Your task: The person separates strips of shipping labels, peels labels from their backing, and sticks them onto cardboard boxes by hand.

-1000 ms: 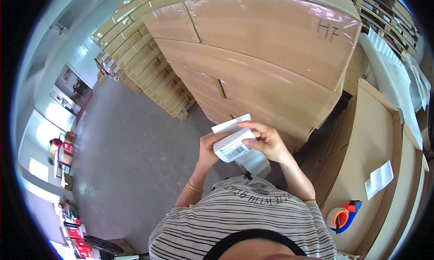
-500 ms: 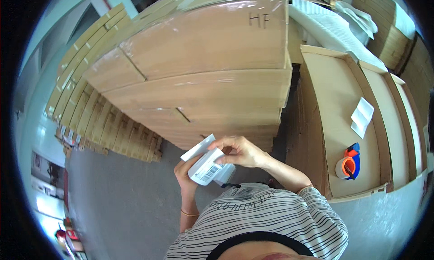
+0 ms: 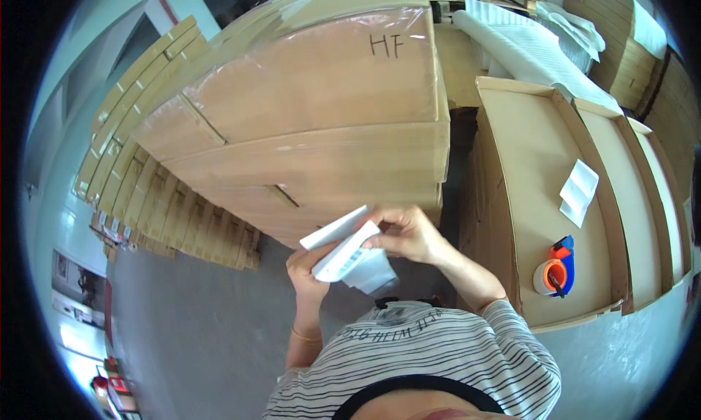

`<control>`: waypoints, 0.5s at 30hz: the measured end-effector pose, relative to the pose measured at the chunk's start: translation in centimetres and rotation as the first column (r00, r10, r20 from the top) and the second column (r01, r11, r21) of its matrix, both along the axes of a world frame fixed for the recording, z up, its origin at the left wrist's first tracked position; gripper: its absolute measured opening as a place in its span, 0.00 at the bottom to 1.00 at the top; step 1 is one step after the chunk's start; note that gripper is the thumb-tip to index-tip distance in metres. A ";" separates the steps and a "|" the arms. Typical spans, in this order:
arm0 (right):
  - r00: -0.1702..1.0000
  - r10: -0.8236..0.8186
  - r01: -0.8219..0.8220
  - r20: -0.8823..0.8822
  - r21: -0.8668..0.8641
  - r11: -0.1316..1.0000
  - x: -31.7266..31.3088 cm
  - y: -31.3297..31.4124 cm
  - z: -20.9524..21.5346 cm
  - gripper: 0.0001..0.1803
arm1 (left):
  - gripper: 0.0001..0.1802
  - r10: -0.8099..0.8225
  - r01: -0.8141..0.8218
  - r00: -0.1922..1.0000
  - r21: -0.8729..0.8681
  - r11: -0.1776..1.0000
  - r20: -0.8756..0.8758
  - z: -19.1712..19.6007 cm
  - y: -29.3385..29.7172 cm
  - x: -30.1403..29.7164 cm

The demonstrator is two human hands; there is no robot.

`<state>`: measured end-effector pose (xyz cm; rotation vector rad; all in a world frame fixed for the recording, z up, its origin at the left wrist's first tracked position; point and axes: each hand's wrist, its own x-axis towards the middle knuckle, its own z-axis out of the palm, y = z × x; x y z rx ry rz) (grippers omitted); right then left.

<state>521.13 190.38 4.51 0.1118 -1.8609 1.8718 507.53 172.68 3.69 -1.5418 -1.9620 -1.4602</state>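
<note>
In front of my chest both hands are closed on a stack of white labels (image 3: pixel 347 258) with printed bars on its face. My left hand (image 3: pixel 307 268) grips it from the left, its fingers partly hidden behind the sheets. With thumb and fingers my right hand (image 3: pixel 406 234) pinches the upper right edge. One white flap sticks up at the back of the stack, and a strip of white backing hangs below it, smeared by motion. Just beyond my hands rise large taped cartons (image 3: pixel 307 150).
To the right, shallow open cardboard trays (image 3: pixel 511 201) hold a folded white sheet (image 3: pixel 580 192) and a blue and orange tape dispenser (image 3: pixel 562 263) with a dark pen-like object in it. Further left stand stacked flat cartons (image 3: pixel 157 179). A white foam roll (image 3: pixel 526 55) lies at the back right.
My right hand has moved slightly up and right with the labels. The stack has tilted, so its printed face shows less, and the hanging strip has swung out. The view has shifted slightly.
</note>
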 end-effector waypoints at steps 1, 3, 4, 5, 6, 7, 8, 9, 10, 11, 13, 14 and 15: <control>1.000 -0.015 0.015 -0.015 -0.017 1.000 0.1 0.6 0.3 0.10 | 0.10 0.010 -0.010 1.000 0.017 1.000 0.002 0.3 0.8 0.1; 0.995 -0.074 0.074 -0.070 -0.002 0.997 0.4 1.6 1.9 0.08 | 0.10 0.041 -0.047 0.997 0.092 0.995 0.071 1.4 2.3 1.1; 0.991 -0.086 0.086 -0.106 -0.006 0.996 0.6 2.4 2.0 0.08 | 0.09 0.025 -0.031 0.997 0.080 0.996 0.070 1.8 3.0 1.2; 0.984 -0.086 0.088 -0.155 0.003 0.996 0.5 2.9 2.1 0.08 | 0.08 0.012 -0.020 0.997 0.098 0.995 0.083 1.7 3.6 1.1; 0.975 -0.086 0.090 -0.204 0.012 0.996 0.4 3.3 2.2 0.08 | 0.07 -0.002 -0.009 0.996 0.117 0.993 0.094 1.6 4.0 1.1; 0.980 -0.105 0.114 -0.170 0.039 0.993 0.5 3.6 2.5 0.07 | 0.05 -0.048 0.031 0.992 0.146 0.989 0.115 1.3 4.4 1.1; 0.982 -0.089 0.098 -0.166 0.043 0.994 0.5 4.0 2.6 0.07 | 0.05 -0.033 0.014 0.992 0.150 0.989 0.120 1.1 4.6 1.2; 0.983 -0.105 0.120 -0.151 0.091 0.989 0.5 4.4 2.6 0.07 | 0.06 -0.077 0.048 0.984 0.174 0.984 0.160 0.9 4.7 1.3; 0.983 -0.123 0.142 -0.138 0.140 0.980 0.4 4.8 2.7 0.07 | 0.09 -0.123 0.082 0.972 0.202 0.976 0.198 0.7 4.9 1.4; 0.984 -0.118 0.137 -0.130 0.147 0.980 0.4 5.0 2.7 0.08 | 0.08 -0.114 0.073 0.974 0.205 0.976 0.196 0.7 5.0 1.5; 0.988 -0.112 0.129 -0.109 0.162 0.978 0.5 5.4 3.0 0.09 | 0.08 -0.093 0.053 0.979 0.214 0.975 0.184 0.8 5.4 1.6; 0.988 -0.121 0.136 -0.092 0.173 0.975 0.4 5.6 3.0 0.10 | 0.08 -0.087 0.049 0.982 0.219 0.975 0.168 0.9 5.6 1.5; 0.990 -0.112 0.125 -0.087 0.175 0.977 0.1 5.8 3.1 0.10 | 0.08 -0.077 0.038 0.982 0.220 0.975 0.174 1.2 5.6 1.4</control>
